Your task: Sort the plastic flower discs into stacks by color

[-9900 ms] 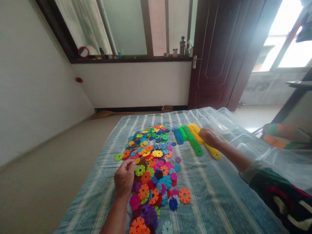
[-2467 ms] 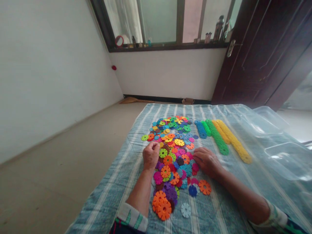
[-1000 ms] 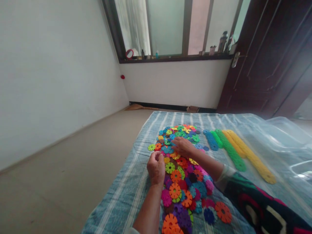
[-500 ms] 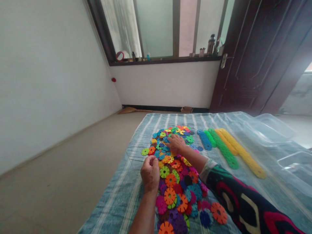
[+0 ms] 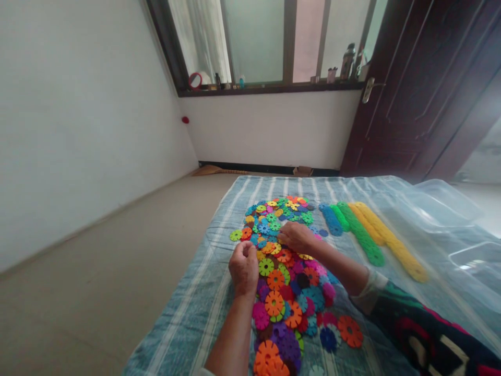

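Note:
A pile of flat, notched plastic discs [image 5: 282,271] in many colours lies on a blue striped cloth [image 5: 203,313]. My left hand [image 5: 243,267] rests at the pile's left edge, curled into a fist; what is inside it is hidden. My right hand [image 5: 296,237] reaches across the middle of the pile, knuckles up, fingers bent and pressed together on the discs near a yellow one. What its fingertips hold does not show. To the right lie rows of stacked discs: a blue row [image 5: 332,220], a long green row [image 5: 362,235] and a yellow row [image 5: 393,244].
Clear plastic containers [image 5: 442,203] sit at the cloth's right side. The bare floor [image 5: 97,261] runs along the left. A white wall, a window sill with small items [image 5: 274,86] and a dark wooden door [image 5: 410,89] stand beyond.
My right hand has drawn back a little from the far part of the pile toward its middle. My left fist has stayed at the pile's left edge.

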Demonstrator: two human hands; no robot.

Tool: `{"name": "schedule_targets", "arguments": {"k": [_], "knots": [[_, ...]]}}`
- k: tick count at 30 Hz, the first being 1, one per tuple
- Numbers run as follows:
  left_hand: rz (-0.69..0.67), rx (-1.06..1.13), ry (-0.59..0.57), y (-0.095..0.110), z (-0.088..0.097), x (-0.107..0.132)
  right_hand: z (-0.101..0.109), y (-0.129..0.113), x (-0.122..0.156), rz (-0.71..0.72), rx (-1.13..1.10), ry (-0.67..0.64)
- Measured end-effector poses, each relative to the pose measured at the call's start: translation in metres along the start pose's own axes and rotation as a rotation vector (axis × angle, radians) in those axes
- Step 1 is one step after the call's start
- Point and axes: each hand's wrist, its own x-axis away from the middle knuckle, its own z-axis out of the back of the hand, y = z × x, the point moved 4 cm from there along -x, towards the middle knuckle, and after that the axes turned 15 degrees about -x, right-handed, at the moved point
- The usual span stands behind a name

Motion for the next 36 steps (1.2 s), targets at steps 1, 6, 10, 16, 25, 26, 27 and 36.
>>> {"name": "schedule_targets", "arguments": {"k": [1, 6, 10, 16, 25, 26, 27, 36], "knots": [[0.004, 0.001, -0.002, 0.000, 0.000, 0.000, 0.002, 0.004, 0.002, 0.000, -0.016, 0.015], [-0.005, 0.009, 0.003, 0.000, -0.002, 0.000, 0.010, 0.016, 0.011, 0.032, -0.095, 0.108], [-0.011, 0.001, 0.001, -0.001, -0.002, -0.001, 0.009, 0.020, 0.016, 0.108, -0.161, 0.162], [-0.008, -0.013, -0.002, -0.001, -0.002, -0.002, -0.001, 0.017, 0.015, 0.138, -0.183, 0.184], [0.004, 0.017, -0.028, -0.004, -0.006, -0.002, 0.007, 0.020, 0.014, 0.096, -0.200, 0.201], [0.004, 0.018, -0.031, -0.004, -0.006, -0.002, 0.008, 0.020, 0.010, 0.078, -0.193, 0.207], [0.004, 0.019, -0.034, -0.004, -0.006, -0.002, 0.009, 0.019, 0.006, 0.060, -0.180, 0.208], [0.008, 0.005, -0.050, -0.004, -0.006, -0.005, -0.010, -0.026, -0.045, -0.014, -0.004, 0.125]]}}
